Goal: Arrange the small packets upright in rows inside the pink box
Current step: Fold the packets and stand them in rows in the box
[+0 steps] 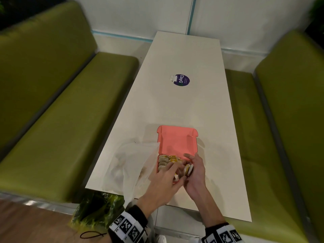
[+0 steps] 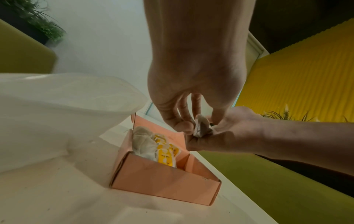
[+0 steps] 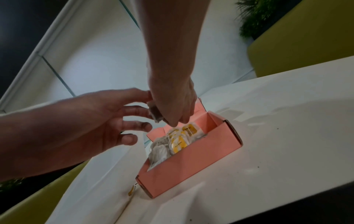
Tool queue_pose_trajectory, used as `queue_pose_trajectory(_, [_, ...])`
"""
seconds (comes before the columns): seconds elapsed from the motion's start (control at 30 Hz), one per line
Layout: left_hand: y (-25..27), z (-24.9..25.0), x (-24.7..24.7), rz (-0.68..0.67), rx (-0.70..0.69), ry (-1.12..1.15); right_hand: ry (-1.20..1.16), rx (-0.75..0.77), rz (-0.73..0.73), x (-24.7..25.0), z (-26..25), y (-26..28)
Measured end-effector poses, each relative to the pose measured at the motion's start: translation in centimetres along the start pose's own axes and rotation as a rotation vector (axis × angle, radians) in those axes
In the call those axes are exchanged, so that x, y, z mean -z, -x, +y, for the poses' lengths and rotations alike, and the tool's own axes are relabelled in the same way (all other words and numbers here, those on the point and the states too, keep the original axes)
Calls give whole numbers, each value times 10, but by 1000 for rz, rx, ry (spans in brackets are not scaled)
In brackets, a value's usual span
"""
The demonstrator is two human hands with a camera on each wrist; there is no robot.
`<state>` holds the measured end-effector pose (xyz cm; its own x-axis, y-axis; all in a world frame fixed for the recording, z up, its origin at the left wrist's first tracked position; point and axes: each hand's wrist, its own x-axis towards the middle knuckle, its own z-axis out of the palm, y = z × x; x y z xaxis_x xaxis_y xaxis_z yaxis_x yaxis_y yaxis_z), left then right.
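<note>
The pink box (image 1: 177, 137) stands on the white table with its lid folded back. Beige and yellow packets (image 1: 167, 160) stand on edge along its left side. In the wrist views the same packets (image 2: 149, 145) (image 3: 178, 139) fill one end of the box (image 2: 164, 181) (image 3: 191, 163). My right hand (image 1: 190, 165) hovers over the box's right side and grips a few packets (image 1: 189, 170). One held packet (image 2: 201, 128) (image 3: 154, 112) sticks out of its fingers. My left hand (image 1: 175, 170) (image 3: 141, 119) reaches across with spread fingers, whose tips touch that packet.
A crumpled clear plastic bag (image 1: 129, 163) lies against the box's left side. A purple sticker (image 1: 181, 80) sits farther up the table. Green benches (image 1: 61, 120) flank the table on both sides. A small yellow tag (image 3: 131, 191) lies by the box's near corner.
</note>
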<state>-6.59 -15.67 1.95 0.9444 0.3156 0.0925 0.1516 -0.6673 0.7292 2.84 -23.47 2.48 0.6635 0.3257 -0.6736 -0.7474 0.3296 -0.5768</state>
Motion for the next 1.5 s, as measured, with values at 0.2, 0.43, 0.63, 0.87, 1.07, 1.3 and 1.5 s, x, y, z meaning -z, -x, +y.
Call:
queue_pose_trajectory(0.2, [-3, -13, -3, 67, 42, 101, 99, -23, -49, 1, 3, -4])
queue_pose_trajectory(0.43, [-3, -10, 8, 186, 173, 478, 199, 127, -12, 9, 5, -10])
queue_pose_trajectory(0.63, [-1, -17, 16, 127, 146, 514, 431, 239, -21, 17, 3, -7])
queue_pose_trajectory(0.87, [1, -12, 19, 160, 200, 561, 640, 340, -115, 33, 6, -2])
queue_pose_trajectory(1.07, [0, -23, 24, 246, 195, 492, 790, 405, -150, 60, 9, -2])
queue_pose_trajectory(1.3, [-3, -25, 29, 258, 126, 402, 922, 611, -185, 43, 0, 6])
queue_pose_trajectory(1.5, [-1, -21, 35, 203, 98, 448, 1002, 633, -367, 16, 4, 9])
